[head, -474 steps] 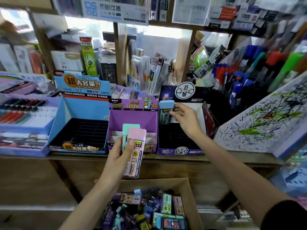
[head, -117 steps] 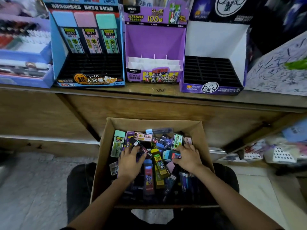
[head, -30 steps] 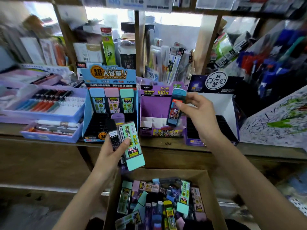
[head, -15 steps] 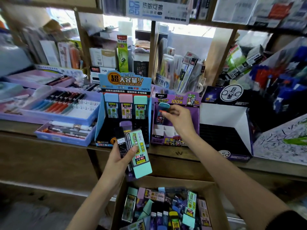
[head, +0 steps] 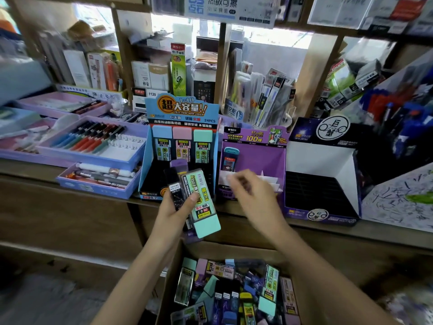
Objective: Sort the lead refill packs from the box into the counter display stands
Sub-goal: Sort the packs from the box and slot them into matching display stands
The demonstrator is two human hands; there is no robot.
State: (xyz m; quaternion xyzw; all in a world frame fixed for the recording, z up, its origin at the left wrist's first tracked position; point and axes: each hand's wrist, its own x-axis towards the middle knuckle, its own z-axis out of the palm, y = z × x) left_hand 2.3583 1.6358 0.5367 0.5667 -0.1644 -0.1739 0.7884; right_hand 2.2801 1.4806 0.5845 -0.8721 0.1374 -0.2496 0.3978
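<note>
- The left hand (head: 174,209) holds a loose fan of packs above the box: a mint-capped pack (head: 201,202) in front, a black pack (head: 175,186) beside it, and a purple-capped pack (head: 179,164) behind. The thumb alone presses across them, so one could slide out and fall to the floor or back into the jumble.
- The right hand (head: 253,198) is motion-blurred just in front of the purple stand (head: 257,158). Its fingers are loosely spread and seem to hold nothing. A careless brush could tip the lone teal-capped pack (head: 230,158), which stands in the left rear slot, or bend the white dividers.
- Mis-sorting is the other likely risk. The packs look alike in shape, so each must be matched to its stand by its print.
- The blue stand (head: 144,170) carries three packs (head: 182,146) in its back row, capped blue, pink and mint.
- The black-and-white stand (head: 321,160) shows only its dark slot grid.
- All three stands sit side by side on the bench (head: 304,227).
- The cardboard box (head: 168,277) below holds many mixed lead refill packs (head: 229,289), so most of the sorting appears to remain.
</note>
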